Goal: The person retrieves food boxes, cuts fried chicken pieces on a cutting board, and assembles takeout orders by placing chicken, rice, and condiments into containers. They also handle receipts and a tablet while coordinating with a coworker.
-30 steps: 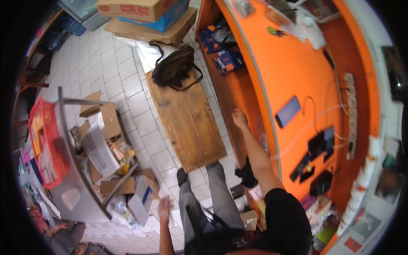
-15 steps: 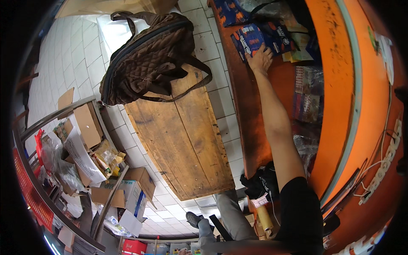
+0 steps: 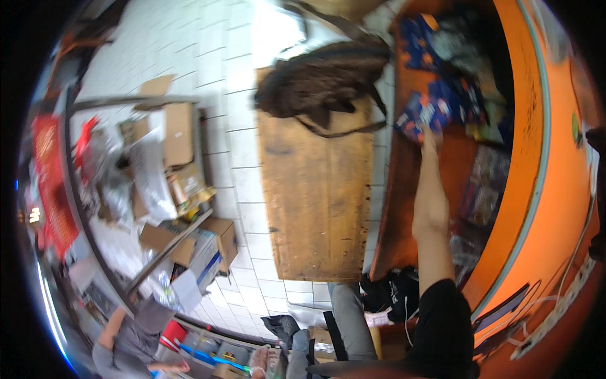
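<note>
My right hand (image 3: 430, 136) reaches far forward over the orange-brown bench and lies on a dark blue printed packet (image 3: 424, 114); motion blurs its fingers. Against it lies another dark blue packet (image 3: 464, 101). A further blue packet (image 3: 420, 41) rests at the far end, by crumpled clear plastic. At the lower edge, beside my leg, a partly visible hand (image 3: 260, 362) appears to be my left, its fingers apart and nothing seen in it. A brown quilted bag (image 3: 328, 79) with dark straps sits at the far end of the wooden table (image 3: 315, 196).
A metal-framed rack (image 3: 101, 252) on the left holds cardboard, plastic bags and paper. Bagged goods (image 3: 486, 183) line the orange wall (image 3: 530, 126). A black cloth item (image 3: 394, 294) lies near my sleeve. Another person's grey sleeve (image 3: 142, 331) shows at lower left.
My view has turned left, so the bag, table and bench sit farther right. My right hand remains on the blue packet. Another person now shows at lower left.
</note>
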A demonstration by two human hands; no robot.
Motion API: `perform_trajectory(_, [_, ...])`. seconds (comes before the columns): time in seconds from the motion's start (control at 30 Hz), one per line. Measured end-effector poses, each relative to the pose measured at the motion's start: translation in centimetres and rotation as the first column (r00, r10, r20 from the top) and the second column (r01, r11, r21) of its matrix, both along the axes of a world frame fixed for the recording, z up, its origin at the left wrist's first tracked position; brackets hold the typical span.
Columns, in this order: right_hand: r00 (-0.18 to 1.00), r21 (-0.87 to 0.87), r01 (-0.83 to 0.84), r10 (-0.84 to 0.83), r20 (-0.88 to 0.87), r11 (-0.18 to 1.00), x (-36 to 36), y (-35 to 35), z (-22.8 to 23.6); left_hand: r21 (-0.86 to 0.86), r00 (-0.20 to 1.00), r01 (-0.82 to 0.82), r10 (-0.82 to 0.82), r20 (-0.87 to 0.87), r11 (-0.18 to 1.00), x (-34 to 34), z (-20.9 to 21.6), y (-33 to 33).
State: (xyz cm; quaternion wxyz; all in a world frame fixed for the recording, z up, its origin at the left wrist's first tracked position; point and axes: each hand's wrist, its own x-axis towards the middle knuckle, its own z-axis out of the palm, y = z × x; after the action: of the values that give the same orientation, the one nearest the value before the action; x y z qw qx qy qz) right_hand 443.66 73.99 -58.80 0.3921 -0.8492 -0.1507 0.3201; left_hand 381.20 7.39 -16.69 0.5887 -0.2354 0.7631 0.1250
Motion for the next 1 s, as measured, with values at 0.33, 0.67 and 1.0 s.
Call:
perform_trajectory(0.33, [0.971,0.369,0.177,-0.222,0.084,0.912,-20.3,-19.7,29.2,0.398,0.949,0.28,-0.19,-0.252,0.874,2.0,9.6,-1.3])
perform_trajectory(0.67, [0.74,0.356,-0.406,0.532,-0.413,0.842,-37.9,-42.3,55.6,0.746,0.986,0.06,0.076,-0.146,0.664,-5.6,8.9,-6.0])
perform_trajectory(1.0, [-0.186,0.508,-0.853,0.842,-0.507,0.118,-60.2,-60.7,72.1,0.97,0.899,-0.154,0.435,0.058,0.188,-16.0,16.6,-14.0])
